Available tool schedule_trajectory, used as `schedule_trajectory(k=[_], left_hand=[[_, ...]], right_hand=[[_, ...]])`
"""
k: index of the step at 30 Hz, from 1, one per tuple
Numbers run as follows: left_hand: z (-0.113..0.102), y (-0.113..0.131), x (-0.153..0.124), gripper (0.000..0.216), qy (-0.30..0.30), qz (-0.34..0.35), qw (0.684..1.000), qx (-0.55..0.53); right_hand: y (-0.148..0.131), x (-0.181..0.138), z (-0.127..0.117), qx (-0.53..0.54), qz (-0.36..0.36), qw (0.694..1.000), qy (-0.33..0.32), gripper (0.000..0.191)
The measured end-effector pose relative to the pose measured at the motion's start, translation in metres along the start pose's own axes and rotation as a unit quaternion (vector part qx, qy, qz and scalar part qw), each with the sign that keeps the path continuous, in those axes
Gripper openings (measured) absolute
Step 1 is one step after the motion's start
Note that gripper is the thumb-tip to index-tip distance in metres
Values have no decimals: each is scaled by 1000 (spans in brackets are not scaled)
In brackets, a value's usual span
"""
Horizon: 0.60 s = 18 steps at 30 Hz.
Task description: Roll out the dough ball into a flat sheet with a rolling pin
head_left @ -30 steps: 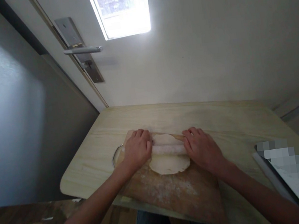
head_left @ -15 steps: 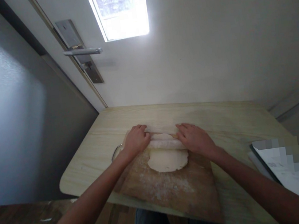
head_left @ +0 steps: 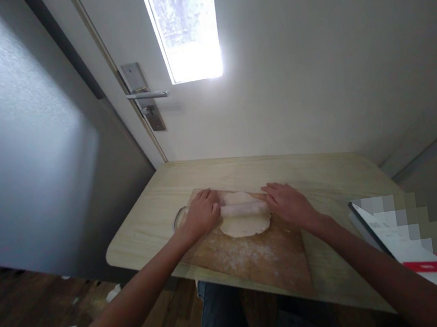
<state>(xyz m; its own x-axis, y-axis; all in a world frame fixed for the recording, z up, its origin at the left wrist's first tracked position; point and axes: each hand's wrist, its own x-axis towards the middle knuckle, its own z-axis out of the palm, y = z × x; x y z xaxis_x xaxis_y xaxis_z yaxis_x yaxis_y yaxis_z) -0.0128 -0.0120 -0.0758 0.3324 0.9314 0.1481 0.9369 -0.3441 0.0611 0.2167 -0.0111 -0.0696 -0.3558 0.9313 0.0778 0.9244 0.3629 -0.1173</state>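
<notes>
A flat round of pale dough (head_left: 245, 225) lies on a floured wooden board (head_left: 255, 258) on a light wooden table (head_left: 325, 181). Across the dough's far half rests a pale rolling pin (head_left: 244, 209). My left hand (head_left: 201, 213) presses on the pin's left end with the fingers curled over it. My right hand (head_left: 288, 203) lies on the pin's right end, fingers stretched forward and flat. Both forearms reach in from the bottom of the picture.
A metal wire loop (head_left: 178, 218) sticks out from under the board's left side. A white sheet or tablet with a red mark (head_left: 411, 253) lies at the table's right edge. Behind the table is a white door with a metal handle (head_left: 147, 94) and a bright window (head_left: 184, 26).
The pin rolled away from me over the dough and has come back a little toward me. The camera view has shifted, so the door and table sit further right and smaller.
</notes>
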Motion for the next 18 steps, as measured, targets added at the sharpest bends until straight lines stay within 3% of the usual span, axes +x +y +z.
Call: schedule_trajectory(k=[5,10,18], left_hand=[[3,-3,-11,42,-8,-60,998,15],[6,-3,-9,45,6,-57,998,-4],[9,-10,17,45,-14,-57,996,-64]], right_hand=[[7,-6,9,42,25,999,19,43],[6,-7,20,42,49,996,56,44],[13,13,20,13,59,998,-14,47]])
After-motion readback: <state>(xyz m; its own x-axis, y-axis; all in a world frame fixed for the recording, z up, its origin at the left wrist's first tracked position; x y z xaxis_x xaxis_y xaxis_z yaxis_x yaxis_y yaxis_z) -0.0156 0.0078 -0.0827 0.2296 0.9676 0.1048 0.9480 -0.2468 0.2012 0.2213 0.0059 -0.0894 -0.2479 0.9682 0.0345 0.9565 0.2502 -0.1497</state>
